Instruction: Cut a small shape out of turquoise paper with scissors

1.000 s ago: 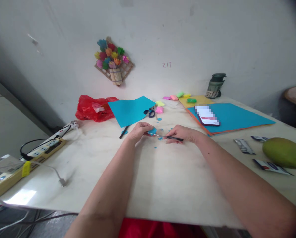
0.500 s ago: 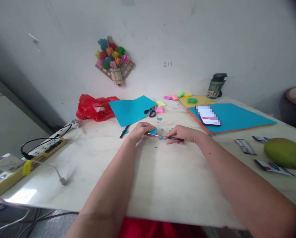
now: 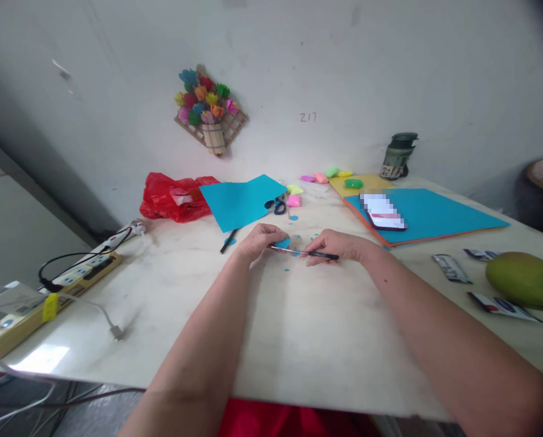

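My left hand [image 3: 263, 239] pinches a small piece of blue paper [image 3: 283, 243] above the table. My right hand [image 3: 326, 246] is closed round a thin tool with a black handle [image 3: 326, 256]; its narrow metal blade [image 3: 292, 250] points left and touches or lies just beside the paper's lower edge. Small blue scraps [image 3: 293, 218] lie on the table around and behind my hands. Behind my left hand a large blue sheet [image 3: 244, 201] lies beside dark-handled scissors [image 3: 279, 207]. A black pen-like stick [image 3: 228, 241] rests to the left.
At the right, a phone [image 3: 383, 211] lies on blue sheets [image 3: 444, 212], with a green fruit [image 3: 528, 280] and sachets [image 3: 451, 268] nearer. A red bag [image 3: 175, 197] and a power strip [image 3: 80, 273] are at the left. A bottle [image 3: 398, 156] stands by the wall.
The blue paper in my left hand has turned slightly and shows more of its face above the blade. Both hands have stayed in nearly the same place.
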